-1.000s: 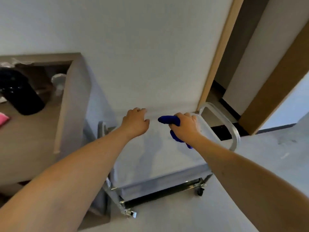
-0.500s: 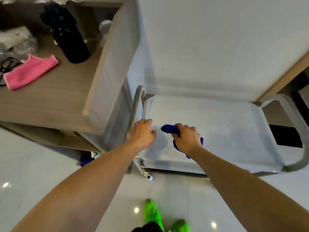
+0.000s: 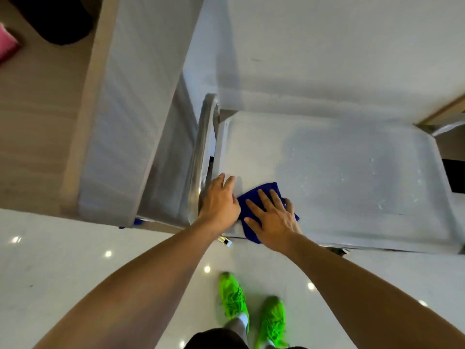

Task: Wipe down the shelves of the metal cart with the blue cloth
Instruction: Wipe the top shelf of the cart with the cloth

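both hands sit at the metal cart's (image 3: 352, 172) near-left corner: right hand (image 3: 273, 222) fingers flat, pressing the blue cloth (image 3: 261, 195); left hand (image 3: 219, 200) open beside it. pressing too hard might roll the cart away.

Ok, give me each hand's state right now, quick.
Left hand: open, fingers resting on the top shelf at its left edge.
Right hand: open, fingers flat, pressing the blue cloth onto the shelf.
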`<state>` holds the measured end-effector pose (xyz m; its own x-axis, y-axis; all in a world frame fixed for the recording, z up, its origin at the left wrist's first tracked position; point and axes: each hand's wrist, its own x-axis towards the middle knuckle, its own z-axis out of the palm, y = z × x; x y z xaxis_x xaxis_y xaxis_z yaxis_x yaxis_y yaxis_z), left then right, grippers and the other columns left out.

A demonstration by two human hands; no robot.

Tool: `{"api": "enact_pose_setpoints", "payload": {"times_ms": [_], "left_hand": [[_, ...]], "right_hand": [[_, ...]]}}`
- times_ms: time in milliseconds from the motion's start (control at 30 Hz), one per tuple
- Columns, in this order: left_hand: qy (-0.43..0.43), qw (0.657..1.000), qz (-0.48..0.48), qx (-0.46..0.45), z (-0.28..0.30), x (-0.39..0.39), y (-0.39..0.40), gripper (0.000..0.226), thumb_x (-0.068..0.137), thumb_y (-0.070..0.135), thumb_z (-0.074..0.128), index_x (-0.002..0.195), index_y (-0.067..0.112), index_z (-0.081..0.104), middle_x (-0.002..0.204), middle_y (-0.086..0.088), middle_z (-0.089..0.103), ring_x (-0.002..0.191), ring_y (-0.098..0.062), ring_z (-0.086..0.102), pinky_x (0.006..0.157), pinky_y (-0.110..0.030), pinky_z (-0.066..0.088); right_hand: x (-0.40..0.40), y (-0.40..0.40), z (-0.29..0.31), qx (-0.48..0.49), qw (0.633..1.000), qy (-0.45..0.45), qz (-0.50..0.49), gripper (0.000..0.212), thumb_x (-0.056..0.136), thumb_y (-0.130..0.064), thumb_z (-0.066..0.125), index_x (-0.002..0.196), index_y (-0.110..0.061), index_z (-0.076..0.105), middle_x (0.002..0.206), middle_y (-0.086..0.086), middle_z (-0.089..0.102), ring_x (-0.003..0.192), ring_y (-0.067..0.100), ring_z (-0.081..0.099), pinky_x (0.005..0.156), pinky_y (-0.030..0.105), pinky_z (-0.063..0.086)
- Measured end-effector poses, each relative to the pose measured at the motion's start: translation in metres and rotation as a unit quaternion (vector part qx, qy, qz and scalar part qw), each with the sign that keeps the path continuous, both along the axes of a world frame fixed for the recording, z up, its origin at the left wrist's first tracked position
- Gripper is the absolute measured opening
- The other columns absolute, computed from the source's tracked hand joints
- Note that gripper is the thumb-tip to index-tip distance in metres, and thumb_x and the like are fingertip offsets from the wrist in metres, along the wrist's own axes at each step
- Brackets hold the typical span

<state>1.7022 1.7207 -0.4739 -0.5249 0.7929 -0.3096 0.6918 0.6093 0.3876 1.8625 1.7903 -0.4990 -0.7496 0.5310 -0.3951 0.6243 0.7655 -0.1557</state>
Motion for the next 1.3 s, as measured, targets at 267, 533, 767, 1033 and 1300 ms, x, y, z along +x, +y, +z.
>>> {"api": "enact_pose_setpoints", "payload": {"times_ms": [267, 533, 767, 1033, 1300], "left_hand": [[-0.004, 0.999, 0.037, -0.008, -0.029, -0.004, 0.002, 0.056, 0.100, 0.026, 0.045, 0.153, 0.027, 0.027, 0.163, -0.004, 0.022, 0.149, -0.026, 0.020, 0.119, -0.047, 0.026], [0.028, 0.998, 0.061, 0.015, -0.056, -0.005, 0.015, 0.056, 0.103, 0.029, 0.037, 0.156, 0.019, 0.025, 0.164, -0.010, 0.020, 0.152, -0.026, 0.013, 0.121, -0.046, 0.017], [0.058, 0.989, 0.137, -0.008, -0.069, 0.019, 0.050, 0.061, 0.105, 0.043, 0.018, 0.160, 0.018, 0.006, 0.167, -0.010, -0.001, 0.153, -0.029, -0.007, 0.122, -0.045, -0.006], [0.139, 0.981, 0.127, -0.040, -0.090, 0.030, 0.049, 0.066, 0.104, 0.052, 0.021, 0.160, 0.020, 0.009, 0.167, -0.012, 0.000, 0.153, -0.032, -0.005, 0.121, -0.056, 0.008], [0.160, 0.978, 0.128, -0.042, -0.095, 0.030, 0.052, 0.067, 0.103, 0.054, 0.025, 0.159, 0.021, 0.012, 0.167, -0.011, 0.003, 0.153, -0.033, -0.002, 0.120, -0.057, 0.011]], "right_hand": [[-0.011, -0.002, -0.031, 0.032, 0.999, 0.028, -0.010, 0.061, 0.100, -0.061, 0.022, 0.154, -0.034, 0.028, 0.163, 0.012, 0.023, 0.148, 0.043, 0.014, 0.113, 0.068, 0.018], [-0.051, 0.045, -0.042, 0.087, 0.995, 0.049, 0.031, 0.072, 0.101, -0.059, 0.023, 0.154, -0.012, 0.033, 0.160, 0.027, 0.023, 0.149, 0.044, 0.014, 0.118, 0.063, 0.006], [-0.092, 0.107, -0.050, 0.086, 0.992, 0.075, 0.048, 0.071, 0.102, -0.057, 0.011, 0.158, -0.013, 0.020, 0.166, 0.017, 0.012, 0.153, 0.034, 0.004, 0.121, 0.058, 0.008], [-0.136, 0.162, -0.055, 0.090, 0.990, 0.108, 0.028, 0.068, 0.101, -0.061, 0.014, 0.158, -0.024, 0.018, 0.166, 0.013, 0.015, 0.152, 0.037, 0.008, 0.119, 0.062, 0.009], [-0.177, 0.194, -0.060, 0.109, 0.987, 0.118, 0.006, 0.070, 0.098, -0.063, 0.015, 0.158, -0.026, 0.020, 0.166, 0.011, 0.016, 0.152, 0.037, 0.008, 0.119, 0.062, 0.006]]}}
